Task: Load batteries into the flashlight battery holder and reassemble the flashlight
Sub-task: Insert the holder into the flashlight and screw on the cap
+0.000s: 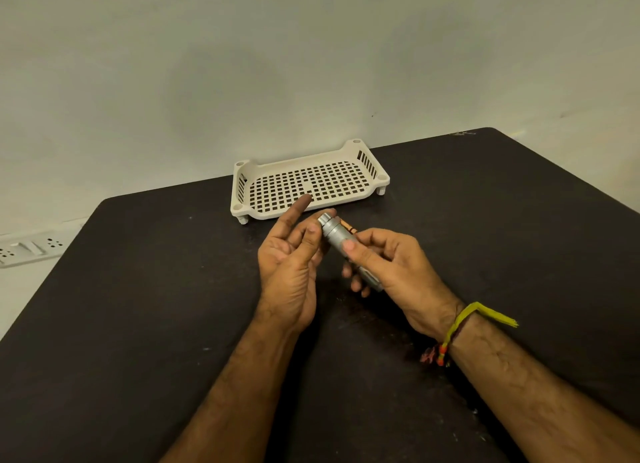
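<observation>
A silver metal flashlight [334, 235] is held slanted above the black table [138, 306], its capped end pointing up and away from me. My right hand [391, 268] wraps around its lower body, thumb on top. My left hand [291, 254] meets the capped end: the thumb and a fingertip behind it pinch the cap, while the index finger sticks out straight. A small orange piece with dark marks [347, 225] shows just behind the flashlight by my right fingers; what it is cannot be told. No loose batteries are visible.
A white perforated plastic tray [346, 154] with short legs stands at the table's far edge, with nothing visible in it. A white power strip [31, 248] lies off the table at the left. A grey wall is behind.
</observation>
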